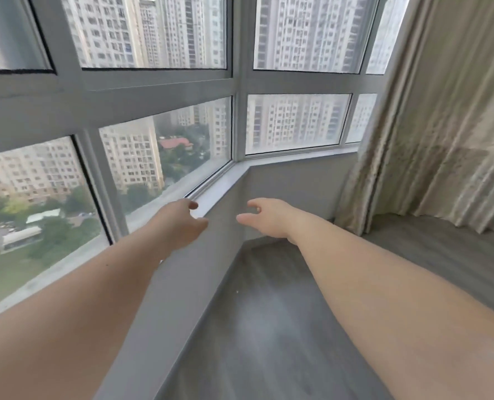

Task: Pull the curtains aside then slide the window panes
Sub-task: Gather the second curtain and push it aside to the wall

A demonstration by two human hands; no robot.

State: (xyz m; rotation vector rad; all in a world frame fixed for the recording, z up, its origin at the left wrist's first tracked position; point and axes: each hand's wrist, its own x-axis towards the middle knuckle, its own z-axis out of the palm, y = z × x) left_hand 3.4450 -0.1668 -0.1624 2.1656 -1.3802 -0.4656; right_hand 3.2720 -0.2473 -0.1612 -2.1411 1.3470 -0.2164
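Note:
A beige patterned curtain (442,116) hangs gathered at the right side, its hem resting on the floor. The grey-framed bay window (159,82) is uncovered, with upper panes (153,30) and lower fixed panes (294,122) showing tower blocks outside. My left hand (182,220) reaches forward beside the white sill (225,180), fingers loosely curled and holding nothing. My right hand (266,217) is stretched out a little to the right of it, fingers apart and empty, in front of the low grey wall under the window.
Grey wood-look floor (268,327) runs along the low wall (292,186) under the window. The window corner post (241,82) stands straight ahead. The curtain's folds take up the far right of the floor.

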